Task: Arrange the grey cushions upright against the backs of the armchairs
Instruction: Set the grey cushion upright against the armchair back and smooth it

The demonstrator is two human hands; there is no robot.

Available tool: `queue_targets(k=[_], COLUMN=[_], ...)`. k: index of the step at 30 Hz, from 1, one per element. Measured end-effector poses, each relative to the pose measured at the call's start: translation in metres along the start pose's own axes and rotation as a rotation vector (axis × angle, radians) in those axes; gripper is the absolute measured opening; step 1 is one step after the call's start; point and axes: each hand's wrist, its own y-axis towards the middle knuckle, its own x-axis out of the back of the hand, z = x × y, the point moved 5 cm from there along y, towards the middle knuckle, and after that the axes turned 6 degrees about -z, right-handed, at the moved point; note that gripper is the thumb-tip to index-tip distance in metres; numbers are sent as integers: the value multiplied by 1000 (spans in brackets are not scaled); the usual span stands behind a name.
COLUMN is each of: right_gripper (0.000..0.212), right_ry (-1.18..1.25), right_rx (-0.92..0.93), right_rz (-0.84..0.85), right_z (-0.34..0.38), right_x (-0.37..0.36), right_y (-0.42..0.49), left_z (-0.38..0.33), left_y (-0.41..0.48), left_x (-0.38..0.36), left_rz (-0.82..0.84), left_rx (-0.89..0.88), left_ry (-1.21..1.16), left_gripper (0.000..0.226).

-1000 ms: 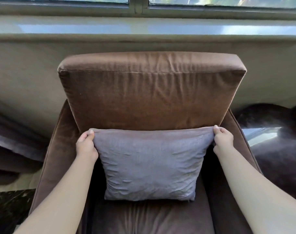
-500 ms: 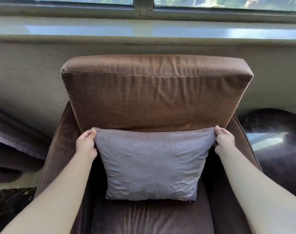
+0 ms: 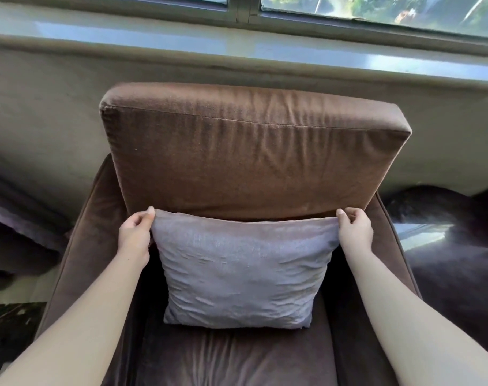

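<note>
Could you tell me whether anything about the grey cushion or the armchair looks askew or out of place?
Nothing stands out. The grey cushion stands upright on the seat, roughly centred against the armchair back, its cover only lightly creased. The left hand and right hand each pinch a top corner.

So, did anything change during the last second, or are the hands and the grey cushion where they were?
Nothing has visibly moved; only the view has tilted a little. The left hand and the right hand still pinch the two top corners of the grey cushion. The cushion stays upright against the back of the armchair.
</note>
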Motion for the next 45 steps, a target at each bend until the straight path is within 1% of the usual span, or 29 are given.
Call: queue_targets(k=[1, 3, 5, 6, 8, 9, 12, 15, 17, 20, 22, 25, 28, 31, 34, 39, 42, 45], right_gripper=[29, 34, 35, 34, 32, 30, 26, 30, 32, 27, 27, 31, 32, 31, 28, 26, 25, 23], right_ry=[-78, -204, -335, -383, -385, -360, -304, -281, -354, -540, -556, -491, -526, -547, -533, -460, -413, -415], right_rx=[79, 295, 503, 577, 694, 747, 863, 936, 1011, 1183, 1157, 1033, 1018, 1007, 974, 956, 949, 953], right_rz=[2, 6, 15, 19, 87, 157, 379, 491, 530, 501, 448, 368, 348, 348, 367, 377, 367, 378], right_z=[8, 31, 51, 63, 90, 104, 141, 176, 190, 194, 191, 188, 186, 183, 184, 186, 187, 186], right_x=[1, -3, -17, -26, -49, -63, -111, -160, -192, -228, -243, -254, -264, -271, -278, -281, -280, -281], right_y=[-9, -29, -51, -61, -83, -95, -138, -183, -210, -241, -245, -240, -239, -236, -230, -224, -222, -222], left_z=[6, 26, 54, 68, 97, 110, 150, 183, 199, 218, 230, 247, 260, 273, 284, 299, 306, 313], left_y=[-3, -12, -24, -30, -41, -45, -55, -63, -67, -67, -65, -58, -52, -48, -43, -45, -61, -80], left_x=[5, 16, 28, 35, 51, 61, 88, 107, 114, 117, 117, 114, 109, 105, 110, 125, 137, 141], left_rz=[-13, -37, -58, -69, -84, -96, -123, -105, -106, -114, -113, -125, -147, -162, -195, -148, -201, -246], left_rx=[-9, 13, 80, 129, 231, 277, 383, 462, 509, 545, 552, 551, 558, 569, 522, 478, 463, 463], left_ry=[20, 88, 111, 107, 108, 99, 102, 105, 85, 84, 106, 120, 135, 158, 213, 312, 416, 454], left_gripper=[22, 33, 38, 42, 52, 54, 53, 44, 36, 29, 26, 24, 21, 17, 13, 8, 9, 9])
